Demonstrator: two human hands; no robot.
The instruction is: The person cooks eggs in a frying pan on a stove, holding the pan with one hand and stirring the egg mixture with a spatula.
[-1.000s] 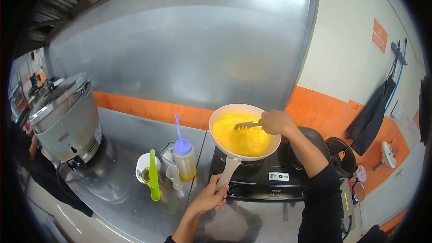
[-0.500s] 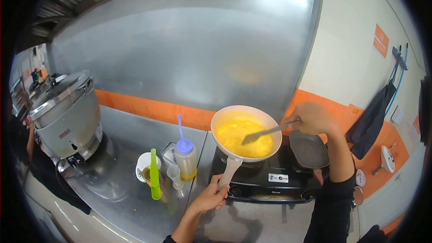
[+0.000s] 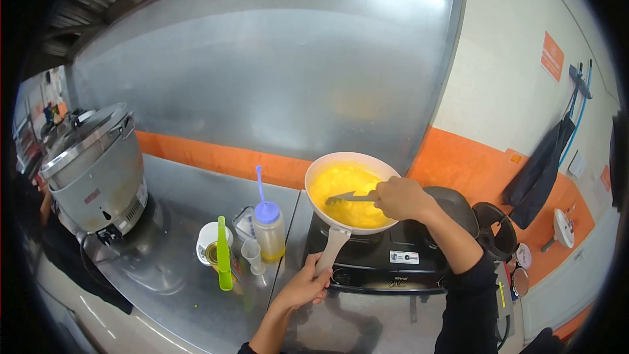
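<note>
A light-coloured frying pan (image 3: pixel 336 241) stands over the left burner of a black gas stove (image 3: pixel 373 275), with yellow egg-like food (image 3: pixel 354 213) in it. My left hand (image 3: pixel 305 286) is closed round the pan's handle. Over the pan's right side, my right hand (image 3: pixel 400 198) grips a grey spatula (image 3: pixel 357 197), whose head lies in the yellow food at the left part of the pan. My right fingers partly hide the spatula's handle.
Left of the stove stand a squeeze bottle (image 3: pixel 269 236) with a purple top, a small clear cup (image 3: pixel 252 254), and a white tub (image 3: pixel 207 242) beneath a green utensil (image 3: pixel 224 259). A large cooker (image 3: pixel 98 177) is further left. A dark pan (image 3: pixel 452 206) sits on the right burner.
My right hand swung out to the right, then came back left over the pan with the spatula. The yellow food has shifted. My left hand and the pan have hardly moved.
</note>
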